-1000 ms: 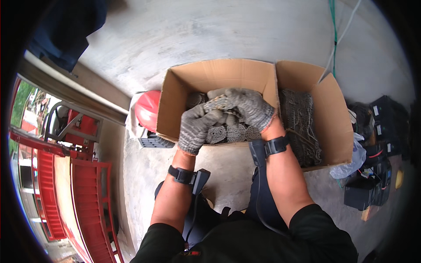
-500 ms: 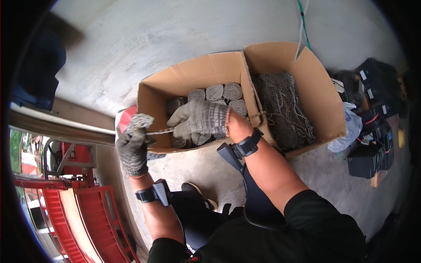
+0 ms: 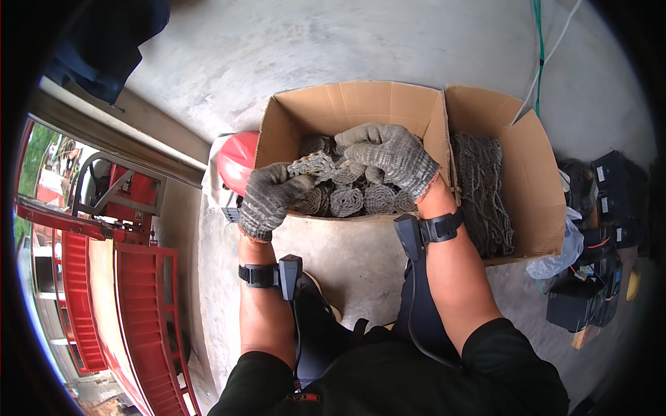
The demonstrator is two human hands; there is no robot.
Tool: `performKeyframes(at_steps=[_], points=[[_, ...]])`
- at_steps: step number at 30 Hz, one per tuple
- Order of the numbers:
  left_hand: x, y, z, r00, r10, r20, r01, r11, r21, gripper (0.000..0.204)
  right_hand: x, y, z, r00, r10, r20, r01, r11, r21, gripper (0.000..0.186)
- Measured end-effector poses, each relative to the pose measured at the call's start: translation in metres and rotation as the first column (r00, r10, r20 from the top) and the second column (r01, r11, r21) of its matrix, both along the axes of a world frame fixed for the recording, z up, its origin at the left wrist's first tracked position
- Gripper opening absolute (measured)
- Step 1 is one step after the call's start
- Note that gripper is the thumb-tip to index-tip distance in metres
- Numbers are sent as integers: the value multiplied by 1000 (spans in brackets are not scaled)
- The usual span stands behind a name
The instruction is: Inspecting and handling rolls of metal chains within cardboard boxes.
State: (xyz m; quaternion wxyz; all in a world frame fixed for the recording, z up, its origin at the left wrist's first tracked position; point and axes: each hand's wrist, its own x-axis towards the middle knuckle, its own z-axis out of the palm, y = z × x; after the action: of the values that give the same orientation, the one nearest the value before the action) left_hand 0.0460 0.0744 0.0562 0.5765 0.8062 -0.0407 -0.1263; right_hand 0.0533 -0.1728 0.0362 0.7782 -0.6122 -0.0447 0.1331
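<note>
Grey chain-like strip (image 3: 311,166) is over the left carton (image 3: 368,104), its left end pinched by the left hand (image 3: 269,200), right hand (image 3: 397,158) curled beside it, grip unclear; apparently mid-rolling, next calling for even tension.

Grey, knobbly chain (image 3: 312,165), bunched, between left hand (image 3: 270,197) and right hand (image 3: 392,154)

The cardboard box (image 3: 374,104) is plain brown; the coils (image 3: 347,202) inside it are grey, spiral-patterned; at it, the left glove (image 3: 269,201) and right glove (image 3: 397,158) are mottled grey, orange-edged at the wrist, and the strip (image 3: 311,166) between them is grey with pale yellowish flecks; left of it, the helmet (image 3: 236,161) is solid red; right of it, the carton (image 3: 531,173) is brown, its chain-like lengths (image 3: 480,194) dark grey.
</note>
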Motion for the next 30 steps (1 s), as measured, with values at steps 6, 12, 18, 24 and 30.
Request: performKeyframes(at_steps=[6, 12, 18, 24, 30], points=[[3, 0, -4, 994, -107, 30, 99, 975, 201, 11, -1, 3, -1, 1000, -2, 14, 3, 999, -36, 26], [2, -5, -3, 991, -134, -5, 132, 970, 202, 16, 3, 0, -7, 1000, 4, -15, -4, 999, -32, 28], [7, 0, -21, 929, -352, 115, 255, 833, 491, 14, 2, 9, -15, 982, 125, 145, -80, 955, -285, 26], [4, -12, -19, 864, -476, 162, 284, 728, 624, 24, 1, 19, -10, 851, 518, 90, -152, 407, -901, 43], [5, -8, -26, 928, -369, 51, 290, 803, 520, 23, 8, 19, -21, 833, 526, 173, -98, 448, -889, 42]])
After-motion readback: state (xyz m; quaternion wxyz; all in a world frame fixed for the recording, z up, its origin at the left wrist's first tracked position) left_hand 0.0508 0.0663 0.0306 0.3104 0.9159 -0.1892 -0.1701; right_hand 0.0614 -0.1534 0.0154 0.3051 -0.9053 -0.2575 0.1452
